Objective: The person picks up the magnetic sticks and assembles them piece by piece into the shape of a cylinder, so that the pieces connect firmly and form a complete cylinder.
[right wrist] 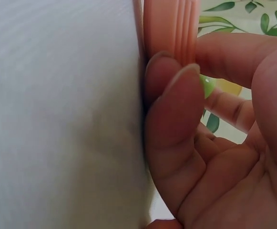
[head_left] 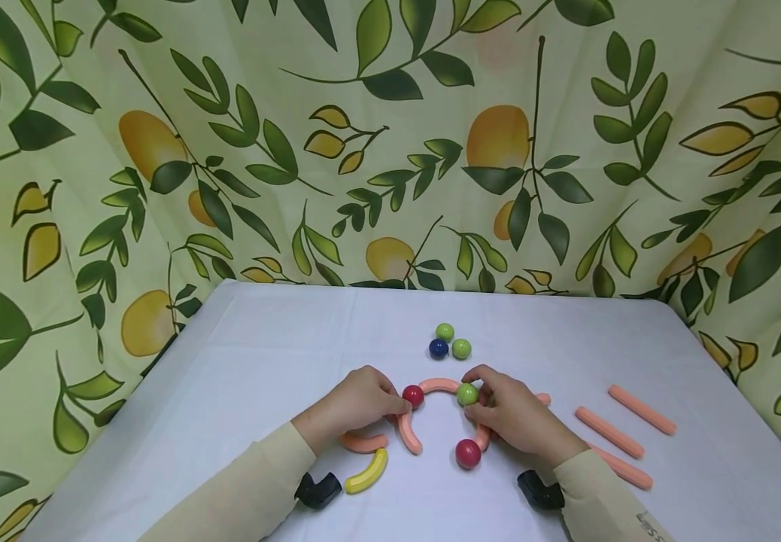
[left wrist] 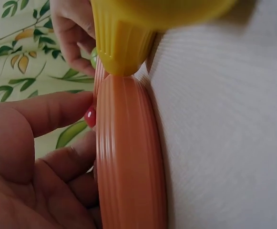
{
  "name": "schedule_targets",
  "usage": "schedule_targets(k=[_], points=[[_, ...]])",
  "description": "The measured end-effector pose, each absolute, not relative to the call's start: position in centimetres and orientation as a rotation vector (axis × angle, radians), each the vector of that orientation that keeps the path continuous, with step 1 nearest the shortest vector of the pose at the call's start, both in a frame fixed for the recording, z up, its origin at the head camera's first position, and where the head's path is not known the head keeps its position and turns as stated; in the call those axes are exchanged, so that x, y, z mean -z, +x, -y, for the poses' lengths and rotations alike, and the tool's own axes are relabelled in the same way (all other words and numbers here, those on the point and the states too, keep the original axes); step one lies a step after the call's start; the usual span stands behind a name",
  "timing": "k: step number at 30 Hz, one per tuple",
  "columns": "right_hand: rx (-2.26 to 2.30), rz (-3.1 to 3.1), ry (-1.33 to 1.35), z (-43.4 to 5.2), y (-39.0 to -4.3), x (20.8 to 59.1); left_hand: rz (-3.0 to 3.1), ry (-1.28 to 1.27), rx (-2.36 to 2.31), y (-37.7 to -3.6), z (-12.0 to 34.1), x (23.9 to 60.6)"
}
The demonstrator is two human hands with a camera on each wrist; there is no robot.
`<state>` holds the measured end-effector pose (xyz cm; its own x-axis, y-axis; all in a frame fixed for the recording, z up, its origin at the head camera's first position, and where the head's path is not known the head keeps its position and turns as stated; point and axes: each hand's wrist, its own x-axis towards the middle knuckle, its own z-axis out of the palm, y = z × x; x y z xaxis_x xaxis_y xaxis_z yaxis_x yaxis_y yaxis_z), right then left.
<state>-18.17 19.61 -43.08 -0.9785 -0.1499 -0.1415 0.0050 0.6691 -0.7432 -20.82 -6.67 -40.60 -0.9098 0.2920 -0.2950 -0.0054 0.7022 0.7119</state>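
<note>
L hand (head_left: 366, 395) pinching small red ball (head_left: 413, 396), R hand (head_left: 514, 410) pinching green ball (head_left: 467, 394), curved pink stick (head_left: 439, 385) lying btwn hands

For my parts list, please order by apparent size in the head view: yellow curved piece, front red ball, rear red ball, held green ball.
1. Yellow curved piece
2. Front red ball
3. Rear red ball, held green ball: too alike to rank

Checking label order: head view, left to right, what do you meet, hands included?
Left hand → red ball it pinches → dark blue ball → green ball the other hand pinches → right hand → farthest straight pink stick.
</note>
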Motion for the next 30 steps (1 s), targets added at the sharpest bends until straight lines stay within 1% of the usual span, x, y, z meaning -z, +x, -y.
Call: schedule_targets(k=[18,30], points=[[1.296,-2.652,-0.104,-19.0,-17.7,43.0,-2.416,0.272,-1.162,-20.5,6.4,41.0],[1.304,-2.641,-0.105,-18.7,-17.7,42.9,-2.446,0.231,-1.165,-20.0,5.7,41.5]])
